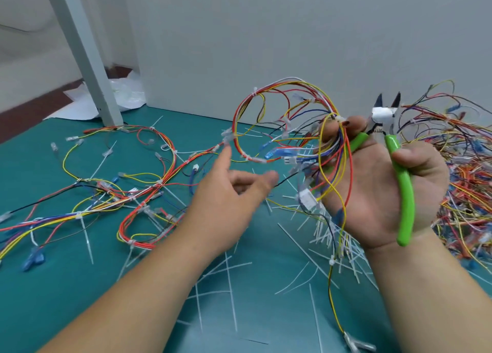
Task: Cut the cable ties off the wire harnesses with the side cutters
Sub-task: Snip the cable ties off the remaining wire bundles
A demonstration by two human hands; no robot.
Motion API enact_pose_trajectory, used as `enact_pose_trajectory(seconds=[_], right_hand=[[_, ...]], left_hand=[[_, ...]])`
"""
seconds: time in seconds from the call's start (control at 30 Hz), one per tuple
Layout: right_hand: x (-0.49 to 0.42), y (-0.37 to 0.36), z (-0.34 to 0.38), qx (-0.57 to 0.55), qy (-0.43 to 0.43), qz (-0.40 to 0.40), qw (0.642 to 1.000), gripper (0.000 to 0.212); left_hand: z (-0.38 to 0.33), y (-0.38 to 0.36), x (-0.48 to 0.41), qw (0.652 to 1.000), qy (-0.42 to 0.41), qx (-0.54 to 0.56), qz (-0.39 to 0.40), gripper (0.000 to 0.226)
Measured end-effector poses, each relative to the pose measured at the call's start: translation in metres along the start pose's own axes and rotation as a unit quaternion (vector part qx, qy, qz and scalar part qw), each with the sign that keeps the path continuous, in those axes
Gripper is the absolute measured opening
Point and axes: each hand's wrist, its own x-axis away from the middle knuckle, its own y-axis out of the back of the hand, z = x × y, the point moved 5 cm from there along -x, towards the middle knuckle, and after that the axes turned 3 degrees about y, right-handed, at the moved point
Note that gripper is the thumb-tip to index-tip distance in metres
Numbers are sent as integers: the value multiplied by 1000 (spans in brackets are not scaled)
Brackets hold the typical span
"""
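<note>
My right hand (378,193) is raised palm-up and grips the green-handled side cutters (399,177), whose jaws stand open and point upward. The same hand's thumb pinches a wire harness (287,118) at a white cable tie (339,119); its red, yellow and blue wires loop up to the left and hang down over the palm. My left hand (234,190) hovers over the mat, blurred, index finger stretched toward the loop's lower left side, holding nothing. Another tied harness (149,190) lies spread on the green mat to the left.
Several cut white cable ties (229,270) litter the green mat (53,286). A big tangled pile of wires (468,166) fills the right side. A grey post (87,60) stands at the back left, and a white wall (266,46) closes off the rear.
</note>
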Motion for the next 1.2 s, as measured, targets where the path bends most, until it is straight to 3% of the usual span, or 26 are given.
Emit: enact_pose_trajectory(seconds=[0.07,0.13,0.2,0.4,0.57,0.8,0.93,1.2], right_hand=[[1,-8,-3,34,45,31,998,48],[3,-17,-5,79,71,46,993,54],[6,-18,-2,97,85,26,991,60],[13,-27,10,179,115,-69,975,102],[22,-36,30,245,124,-123,954,64],[22,-60,53,322,144,-120,928,62],[14,-74,56,339,136,-114,924,60],[-12,-95,68,385,141,-90,908,50]], left_hand=[[3,-5,4,998,-23,-64,16,97],[2,-4,5,986,-84,-141,-5,42],[-1,-2,7,979,-129,-157,-17,16],[19,-1,9,992,-67,-108,-11,19],[21,-7,14,988,-78,-135,10,23],[23,-5,14,988,-61,-139,3,31],[20,-7,16,985,-57,-162,5,21],[15,-12,16,978,-78,-191,25,37]])
